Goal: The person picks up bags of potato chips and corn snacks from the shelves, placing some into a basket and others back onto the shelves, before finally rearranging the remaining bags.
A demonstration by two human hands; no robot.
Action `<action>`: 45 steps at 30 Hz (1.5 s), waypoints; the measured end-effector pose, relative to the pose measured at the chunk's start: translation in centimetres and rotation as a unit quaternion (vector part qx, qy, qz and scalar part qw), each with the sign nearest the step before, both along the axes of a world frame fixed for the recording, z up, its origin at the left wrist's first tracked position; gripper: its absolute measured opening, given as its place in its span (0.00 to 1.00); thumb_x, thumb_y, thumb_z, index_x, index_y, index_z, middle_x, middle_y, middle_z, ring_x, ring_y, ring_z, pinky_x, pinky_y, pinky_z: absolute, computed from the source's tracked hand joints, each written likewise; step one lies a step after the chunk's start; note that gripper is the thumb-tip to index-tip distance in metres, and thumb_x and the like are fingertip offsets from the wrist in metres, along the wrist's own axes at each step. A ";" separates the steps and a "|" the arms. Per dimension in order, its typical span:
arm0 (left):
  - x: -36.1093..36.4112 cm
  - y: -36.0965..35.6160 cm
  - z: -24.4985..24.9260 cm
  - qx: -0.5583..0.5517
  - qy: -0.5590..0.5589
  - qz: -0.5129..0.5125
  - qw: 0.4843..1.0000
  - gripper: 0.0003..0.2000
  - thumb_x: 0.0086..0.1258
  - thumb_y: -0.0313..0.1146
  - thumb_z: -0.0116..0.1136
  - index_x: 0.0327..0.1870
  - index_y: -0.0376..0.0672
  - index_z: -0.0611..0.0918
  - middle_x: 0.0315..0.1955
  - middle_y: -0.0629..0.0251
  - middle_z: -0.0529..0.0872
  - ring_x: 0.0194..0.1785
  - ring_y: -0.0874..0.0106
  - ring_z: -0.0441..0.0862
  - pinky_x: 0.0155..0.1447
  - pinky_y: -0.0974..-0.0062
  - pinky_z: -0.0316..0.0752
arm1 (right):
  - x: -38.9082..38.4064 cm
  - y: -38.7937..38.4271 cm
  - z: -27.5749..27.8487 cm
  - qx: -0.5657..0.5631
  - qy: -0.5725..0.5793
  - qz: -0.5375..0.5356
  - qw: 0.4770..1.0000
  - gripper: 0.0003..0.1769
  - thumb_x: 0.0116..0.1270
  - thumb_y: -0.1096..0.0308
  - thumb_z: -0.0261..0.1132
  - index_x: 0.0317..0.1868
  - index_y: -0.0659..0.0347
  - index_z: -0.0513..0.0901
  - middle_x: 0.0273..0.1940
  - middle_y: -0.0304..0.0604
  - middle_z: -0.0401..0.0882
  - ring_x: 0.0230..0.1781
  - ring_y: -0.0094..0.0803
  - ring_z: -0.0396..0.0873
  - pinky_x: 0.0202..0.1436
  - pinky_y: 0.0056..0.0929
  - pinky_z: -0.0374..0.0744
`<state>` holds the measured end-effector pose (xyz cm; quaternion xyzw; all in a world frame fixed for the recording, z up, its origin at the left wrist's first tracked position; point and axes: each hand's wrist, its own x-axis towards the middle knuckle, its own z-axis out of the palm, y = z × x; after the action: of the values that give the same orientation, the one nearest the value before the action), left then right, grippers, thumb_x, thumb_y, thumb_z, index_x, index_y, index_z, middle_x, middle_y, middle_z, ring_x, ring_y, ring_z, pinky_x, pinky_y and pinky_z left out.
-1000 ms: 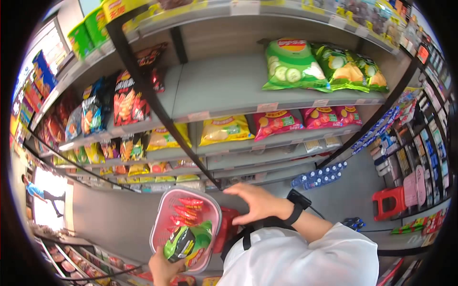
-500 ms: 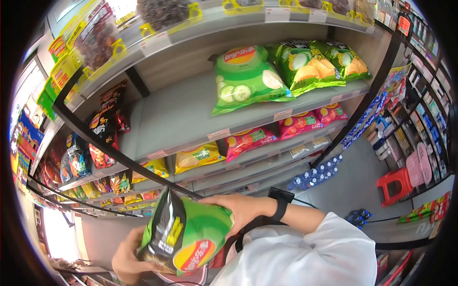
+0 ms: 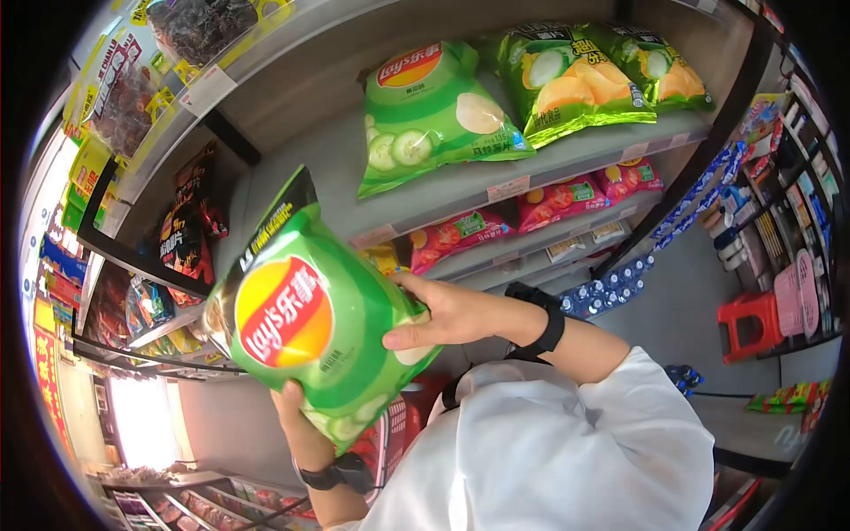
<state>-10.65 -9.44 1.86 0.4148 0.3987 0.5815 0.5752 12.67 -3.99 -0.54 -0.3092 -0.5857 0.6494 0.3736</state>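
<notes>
I hold a green Lay's potato chip bag [image 3: 354,350] in front of the shelf, tilted, with its printed front facing me. My right hand [image 3: 452,311] grips the bag's right edge, thumb on the front and fingers behind. My left hand [image 3: 297,414] pinches the lower left edge, its thumb showing on the front and the other fingers hidden behind the bag. On the shelf beyond lies another green Lay's bag [image 3: 434,115] with cucumber slices printed on it. Two green bags with ridged chips, a nearer one [image 3: 575,88] and a farther one [image 3: 664,71], lie to its right.
Pink chip bags [image 3: 465,237] fill the shelf below. Black and red bags [image 3: 186,230] stand at the left. Bottled water packs [image 3: 611,288] sit on the floor, near a red stool [image 3: 748,323]. A red basket [image 3: 398,434] is partly visible below the held bag.
The held bag has come up towards the shelf and turned, so its logo now reads nearly upright. My left hand has shifted to the lower edge; my right hand has risen with the bag.
</notes>
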 end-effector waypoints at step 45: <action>-3.9 24.6 6.5 -0.086 0.388 -0.062 0.916 0.46 0.49 0.46 0.70 0.64 0.35 0.55 0.57 0.52 0.68 0.57 0.63 0.71 0.56 0.63 0.71 | 13.3 12.3 7.0 0.135 -0.123 -0.391 0.902 0.38 0.53 0.58 0.70 0.56 0.73 0.64 0.48 0.49 0.73 0.49 0.32 0.72 0.52 0.27 0.70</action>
<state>-14.57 15.18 8.38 0.5805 0.6126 0.3014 0.4437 25.99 8.27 6.48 -0.5372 -0.5410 0.3227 0.5609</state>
